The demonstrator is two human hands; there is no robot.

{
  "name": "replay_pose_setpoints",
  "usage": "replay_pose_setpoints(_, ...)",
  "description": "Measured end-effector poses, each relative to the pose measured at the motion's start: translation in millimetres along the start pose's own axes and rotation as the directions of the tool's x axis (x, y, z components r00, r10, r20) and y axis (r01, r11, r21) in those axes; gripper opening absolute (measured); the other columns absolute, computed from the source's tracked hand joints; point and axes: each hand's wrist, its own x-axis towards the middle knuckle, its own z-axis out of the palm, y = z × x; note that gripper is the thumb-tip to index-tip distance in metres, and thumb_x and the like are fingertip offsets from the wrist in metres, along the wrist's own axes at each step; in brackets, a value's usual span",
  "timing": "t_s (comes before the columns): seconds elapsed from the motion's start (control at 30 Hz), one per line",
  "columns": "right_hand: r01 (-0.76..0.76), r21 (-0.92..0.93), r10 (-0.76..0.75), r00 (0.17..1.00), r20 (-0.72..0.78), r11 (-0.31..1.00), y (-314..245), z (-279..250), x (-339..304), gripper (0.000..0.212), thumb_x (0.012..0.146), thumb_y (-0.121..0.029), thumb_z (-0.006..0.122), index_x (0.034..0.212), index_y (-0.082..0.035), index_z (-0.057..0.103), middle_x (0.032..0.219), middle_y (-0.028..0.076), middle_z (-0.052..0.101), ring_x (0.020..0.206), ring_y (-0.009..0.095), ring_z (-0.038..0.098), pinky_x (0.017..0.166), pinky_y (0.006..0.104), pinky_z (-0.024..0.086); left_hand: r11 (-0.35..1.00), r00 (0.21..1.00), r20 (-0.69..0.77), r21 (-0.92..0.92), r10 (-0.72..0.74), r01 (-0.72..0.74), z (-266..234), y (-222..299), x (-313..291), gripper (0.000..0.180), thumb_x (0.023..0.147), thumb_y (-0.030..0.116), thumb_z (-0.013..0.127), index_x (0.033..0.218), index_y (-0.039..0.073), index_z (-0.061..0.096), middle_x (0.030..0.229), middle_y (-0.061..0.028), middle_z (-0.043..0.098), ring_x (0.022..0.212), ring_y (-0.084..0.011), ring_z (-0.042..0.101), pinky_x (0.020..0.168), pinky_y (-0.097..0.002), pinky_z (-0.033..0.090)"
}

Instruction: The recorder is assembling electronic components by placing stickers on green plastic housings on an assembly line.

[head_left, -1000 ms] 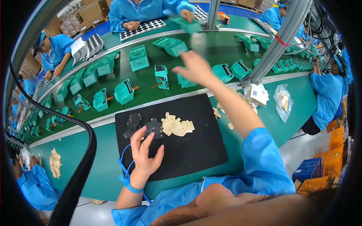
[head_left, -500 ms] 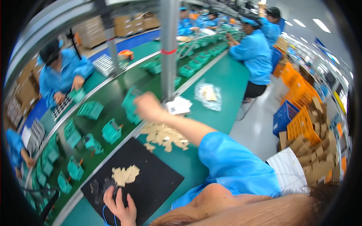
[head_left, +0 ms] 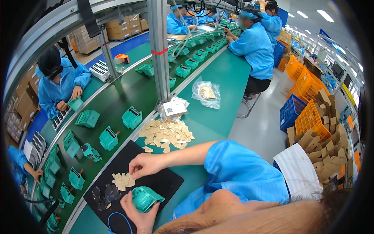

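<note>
Green plastic housing (head_left: 145, 198): held in my left hand (head_left: 138, 210), fingers curled round it, low over the near edge of the black mat (head_left: 163, 183); small stack of tan paper pieces (head_left: 123, 180): on the mat, just beside the housing; my right hand (head_left: 145, 165): fingertips pinched together on the top of that stack; dark small parts (head_left: 104, 194): on the mat, left of the stack; larger heap of tan pieces (head_left: 166, 134): on the green table (head_left: 222, 101), beyond the mat; clear bag (head_left: 207, 93): farther along the table; more green housings (head_left: 109, 138): spaced along the conveyor belt (head_left: 117, 101); workers in blue coats (head_left: 255, 46): seated on both sides.
</note>
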Motion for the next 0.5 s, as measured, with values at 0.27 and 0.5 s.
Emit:
replay_pose_setpoints(0.27,0.160,-0.326,-0.194,0.978,-0.076,0.932,17.6,4.2,8.5,0.019,0.075,-0.017,0.066,0.085,-0.001,0.064,0.075,0.012,0.063,0.068,0.020,0.062,0.060,0.0317,0.048,0.959,0.994,0.088,0.282,-0.060,0.033,10.9,11.1,2.4,0.073,0.051,0.030,0.083,0.114,0.007,0.054,0.105,-0.0166,0.051,0.095,-0.0338,0.052,0.079,-0.0425,0.044)
replay_pose_setpoints(0.5,-0.020,-0.365,-0.043,0.986,-0.163,0.931,23.6,-2.2,13.7,0.020,0.072,-0.011,0.067,0.089,-0.002,0.063,0.076,0.009,0.064,0.069,0.023,0.063,0.063,0.0335,0.049,0.997,0.988,0.152,0.074,-0.019,0.008,5.1,6.7,-3.6,0.067,0.060,0.022,0.076,0.120,0.005,0.052,0.120,-0.0214,0.043,0.105,-0.0380,0.046,0.083,-0.0432,0.044)
